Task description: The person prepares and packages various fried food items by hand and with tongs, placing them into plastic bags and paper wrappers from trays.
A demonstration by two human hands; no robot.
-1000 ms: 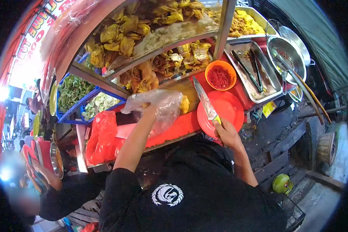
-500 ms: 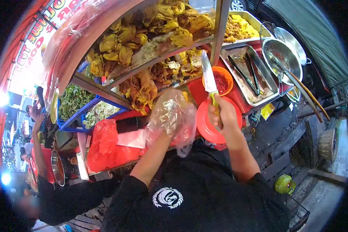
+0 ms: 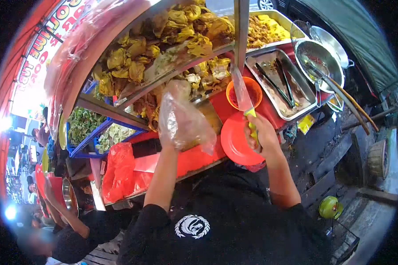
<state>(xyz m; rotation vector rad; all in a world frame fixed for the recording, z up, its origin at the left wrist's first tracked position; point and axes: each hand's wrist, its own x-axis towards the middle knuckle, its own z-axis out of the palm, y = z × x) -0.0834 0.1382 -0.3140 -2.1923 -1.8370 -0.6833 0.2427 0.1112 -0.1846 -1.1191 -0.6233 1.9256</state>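
My left hand (image 3: 171, 132) is inside a loose clear plastic bag (image 3: 197, 128) in front of the display case; the bag and motion blur hide its fingers. Just beyond the bag lie cooked yellow chicken pieces (image 3: 146, 108). My right hand (image 3: 265, 134) is closed round the yellow-green handle of a knife (image 3: 241, 88), blade pointing away from me. The blade overlaps an orange bowl (image 3: 259, 86) holding something red. Under the right hand is a red plate (image 3: 232, 143).
A metal tray (image 3: 278, 112) with dark tongs (image 3: 269, 84) stands right of the bowl, near a strainer (image 3: 311, 55). Case posts frame more chicken (image 3: 137, 57). Blue crates (image 3: 86, 137) of greens and a red plastic bag (image 3: 119, 170) lie left. Another person's arms (image 3: 68, 212) reach at far left.
My left hand in the bag has moved left and forward toward the chicken. The knife has shifted slightly nearer me, still in my right hand. The other person's arm has lowered.
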